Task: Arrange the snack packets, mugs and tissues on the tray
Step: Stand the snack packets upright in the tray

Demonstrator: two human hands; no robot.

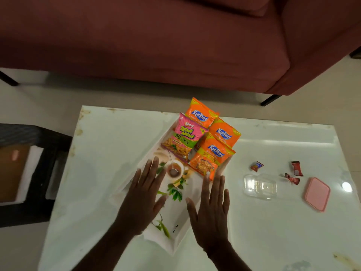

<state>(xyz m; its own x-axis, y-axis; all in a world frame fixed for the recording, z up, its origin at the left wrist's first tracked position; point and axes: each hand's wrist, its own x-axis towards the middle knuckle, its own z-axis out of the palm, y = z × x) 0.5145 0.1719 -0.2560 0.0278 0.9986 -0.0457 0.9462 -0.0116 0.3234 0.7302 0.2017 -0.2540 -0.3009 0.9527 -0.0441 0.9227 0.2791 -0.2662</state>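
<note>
Packets [203, 141], orange and pink, crowd printed tray [175, 227].

Two bare forearms enter from the bottom edge, ending in the left hand [141, 200] and the right hand [212, 210]. No sleeves cover the wrists or the visible forearms. The fingers [207, 184] are long and slim, with short, plain nails. The left one is slightly motion-blurred at its edges.

Left hand [143, 198] and right hand [212, 210] flat, fingers spread, empty.
</note>
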